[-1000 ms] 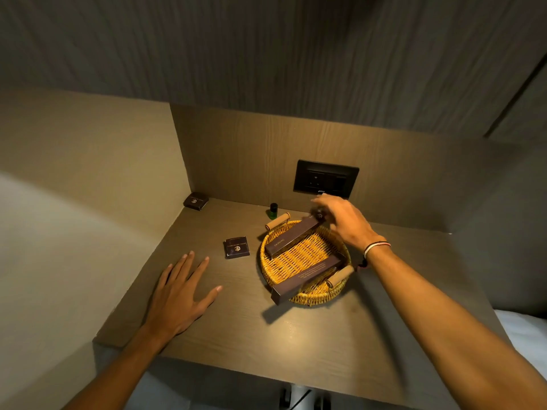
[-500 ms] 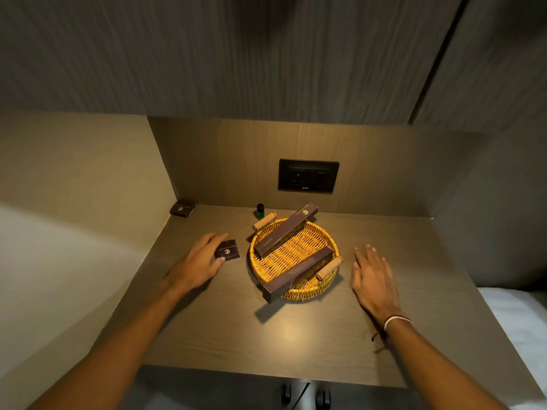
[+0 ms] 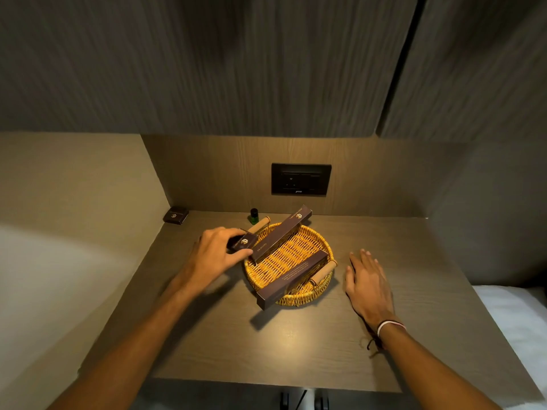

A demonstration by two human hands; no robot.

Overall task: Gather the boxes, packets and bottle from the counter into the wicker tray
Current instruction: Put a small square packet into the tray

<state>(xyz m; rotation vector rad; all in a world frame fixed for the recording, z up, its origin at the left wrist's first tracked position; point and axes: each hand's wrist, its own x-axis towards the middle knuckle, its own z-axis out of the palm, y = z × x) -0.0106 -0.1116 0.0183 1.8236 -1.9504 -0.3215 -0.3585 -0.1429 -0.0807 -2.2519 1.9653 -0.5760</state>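
A round wicker tray [image 3: 299,297] with two wooden handles sits mid-counter. Two long dark boxes lie across it: one [image 3: 284,235] slanting over the far rim, one [image 3: 291,281] sticking out over the near rim. My left hand [image 3: 217,253] grips a small square dark packet [image 3: 243,243] lifted at the tray's left rim. My right hand [image 3: 367,281] rests flat and open on the counter right of the tray. A small green bottle [image 3: 254,216] stands behind the tray. A second square packet [image 3: 175,215] lies in the back left corner.
The brown counter [image 3: 296,344] is boxed in by a back panel with a black socket plate [image 3: 301,179], a left wall and overhead cabinets. White bedding [image 3: 512,327] lies past the counter's right edge.
My left hand has closed on the small packet and lifted it rightward to the tray's left rim. My right hand stays flat beside the tray.
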